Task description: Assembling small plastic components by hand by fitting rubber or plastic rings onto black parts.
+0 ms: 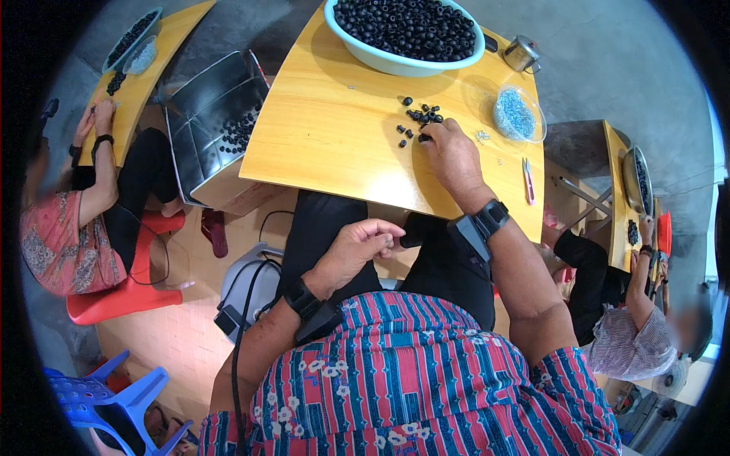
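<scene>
At the front of the yellow table (327, 137), my right hand (456, 163) reaches down to a loose group of small black knob-like parts (424, 115). Its thumb and fingertips close around one black part (424, 138) at the near side of the group. My left hand (353, 251) hovers over my lap, with thumb and fingers brought together; whatever they may hold is too small to make out. A large pale-blue basin (395, 62) heaped with the same black parts stands at the far edge. Right of my right hand lie a few tiny clear pieces (482, 136).
A clear tub (541, 125) of light-blue bits, a metal mug (522, 53) and red-handled thread snips (528, 182) are on the table's right. A lined box (199, 114) with black parts stands left. People (76, 235) sit at neighbouring tables; a blue stool (114, 399) is behind left.
</scene>
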Demonstrator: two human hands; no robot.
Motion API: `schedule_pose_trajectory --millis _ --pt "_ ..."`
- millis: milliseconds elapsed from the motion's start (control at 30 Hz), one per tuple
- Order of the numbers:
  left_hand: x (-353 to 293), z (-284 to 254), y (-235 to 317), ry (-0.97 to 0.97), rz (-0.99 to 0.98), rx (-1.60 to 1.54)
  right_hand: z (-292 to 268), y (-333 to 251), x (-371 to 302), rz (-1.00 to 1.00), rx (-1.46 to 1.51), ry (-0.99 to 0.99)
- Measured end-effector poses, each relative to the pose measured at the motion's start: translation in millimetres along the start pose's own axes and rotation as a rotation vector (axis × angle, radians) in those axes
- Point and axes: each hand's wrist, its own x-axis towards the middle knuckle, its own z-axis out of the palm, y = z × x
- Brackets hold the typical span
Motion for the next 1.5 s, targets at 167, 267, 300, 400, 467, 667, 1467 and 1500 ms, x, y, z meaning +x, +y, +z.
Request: schedule_pose_trajectory --millis 167,267,300,400,467,667,1467,1500 --pt "-5.2 -8.2 -1.0 0.037 0.09 -0.06 -7.5 -15.6 -31.6 -0.034 0.247 -0.003" --pt "-2.6 -10.1 0.4 0.069 0.251 -0.081 -12.5 -35.6 -56.0 0.403 0.906 -0.41" --pt "-4.7 -8.5 0.7 0.092 0.33 -0.069 -11.8 -40.5 -64.7 0.505 0.987 -0.508" --pt "-1.0 -14.2 4.9 0.09 0.34 0.083 1.5 -43.5 -75.2 0.51 1.251 -0.576" --pt "1.1 -17.2 3.2 0.05 0.397 0.112 4.7 -43.9 -76.2 0.545 1.318 -0.646" --pt "0.9 -10.9 5.3 0.135 0.419 0.215 14.2 -41.8 -86.5 0.504 1.47 -0.749" --pt "4.1 -19.7 -4.5 0.141 0.202 0.047 -9.6 95.6 -64.7 0.341 0.04 0.348" --pt "3.3 -19.2 -4.3 0.139 0.201 0.045 -12.1 97.4 -62.0 0.342 0.038 0.347"
